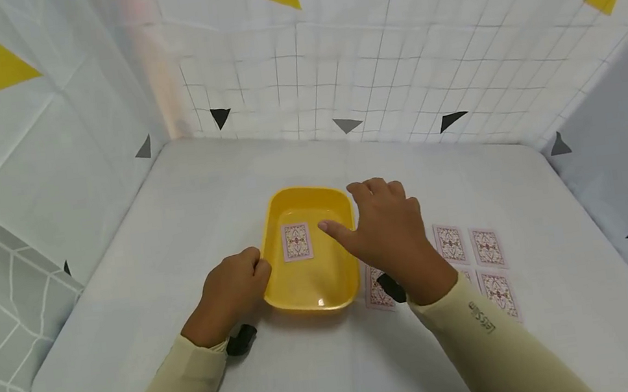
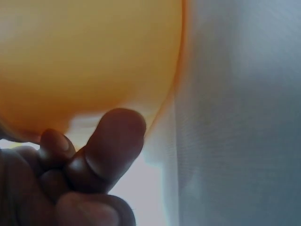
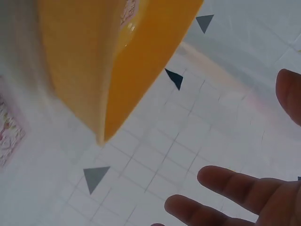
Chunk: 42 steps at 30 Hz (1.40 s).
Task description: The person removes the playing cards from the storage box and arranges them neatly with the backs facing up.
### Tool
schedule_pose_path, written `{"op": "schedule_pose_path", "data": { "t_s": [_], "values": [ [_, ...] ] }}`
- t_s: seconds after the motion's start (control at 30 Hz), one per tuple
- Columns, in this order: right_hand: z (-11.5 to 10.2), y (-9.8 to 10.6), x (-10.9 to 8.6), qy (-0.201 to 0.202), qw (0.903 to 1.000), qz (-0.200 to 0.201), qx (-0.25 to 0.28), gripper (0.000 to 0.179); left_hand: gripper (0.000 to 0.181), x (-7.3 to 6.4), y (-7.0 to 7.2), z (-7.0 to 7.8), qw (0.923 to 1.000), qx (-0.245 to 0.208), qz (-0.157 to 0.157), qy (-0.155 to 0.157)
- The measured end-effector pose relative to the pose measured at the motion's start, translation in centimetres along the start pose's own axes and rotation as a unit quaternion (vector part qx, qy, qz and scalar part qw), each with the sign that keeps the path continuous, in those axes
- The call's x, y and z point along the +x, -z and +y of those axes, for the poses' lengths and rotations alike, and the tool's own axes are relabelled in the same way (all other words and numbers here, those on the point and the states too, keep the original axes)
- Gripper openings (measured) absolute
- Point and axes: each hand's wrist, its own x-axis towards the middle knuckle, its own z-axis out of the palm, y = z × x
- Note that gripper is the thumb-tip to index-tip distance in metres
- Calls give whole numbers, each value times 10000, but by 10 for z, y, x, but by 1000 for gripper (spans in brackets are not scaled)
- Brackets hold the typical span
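Note:
A yellow plastic tray (image 1: 332,275) sits on the table with one patterned playing card (image 1: 297,242) lying back up inside it. My left hand (image 1: 236,281) grips the tray's left rim, its fingers (image 2: 117,141) curled at the yellow wall in the left wrist view. Over the tray's right side hovers my right hand (image 1: 389,229), thumb and fingers spread with nothing between them. In the right wrist view, those fingers (image 3: 230,188) are apart from the tray wall (image 3: 75,61). Partly beneath the right wrist lies another playing card (image 1: 377,291).
Several more cards lie face down right of the tray, among them an upper card (image 1: 450,243) and a lower card (image 1: 499,294); the right sleeve (image 1: 484,338) hides part of them. White cloth covers the table (image 1: 196,197). A gridded sheet (image 1: 368,58) stands behind.

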Motion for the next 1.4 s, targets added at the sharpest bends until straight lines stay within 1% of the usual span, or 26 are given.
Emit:
{"op": "schedule_pose_path", "data": {
  "t_s": [0.07,0.17,0.3,0.37,0.43,0.5,0.57,0.63,0.77,0.87,1.0,1.2,1.3,1.4],
  "values": [
    [-12,-4,8,41,9998,-177,20,89,28,0,1,0,10000,14,7,-20],
    [-26,-12,20,46,9983,-556,142,91,28,1,2,-1,10000,31,26,-68],
    [-38,-25,35,11,9928,-1079,520,90,28,2,2,-1,9999,54,29,-111],
    [-43,-31,42,-28,9877,-1385,725,85,28,2,1,-1,9999,34,15,-123],
    [-47,-37,49,-120,9818,-1710,818,79,28,2,0,-1,9999,3,-8,-135],
    [-49,-43,56,-259,9753,-2053,776,73,28,2,-1,0,9999,-18,-12,-167],
    [-51,-50,61,-432,9707,-2282,621,67,29,2,-1,1,9998,-37,8,-211],
    [-53,-58,66,-577,9688,-2367,462,65,29,1,-1,1,9997,-23,38,-247],
    [-57,-69,71,-695,9698,-2336,82,66,30,1,1,3,9996,-7,91,-270],
    [-60,-73,72,-633,9692,-2370,-240,69,30,2,2,4,9997,10,70,-245],
    [-61,-76,72,-466,9670,-2449,-522,70,29,2,2,3,9998,47,11,-198],
    [-62,-80,72,-206,9670,-2475,-573,59,30,2,2,2,9999,74,-47,-137],
    [-61,-82,73,-225,9667,-2515,-412,54,30,1,2,2,9999,93,-59,-109],
    [-58,-84,75,-350,9666,-2535,-155,49,29,1,2,3,9998,131,-35,-108]
  ]
}}
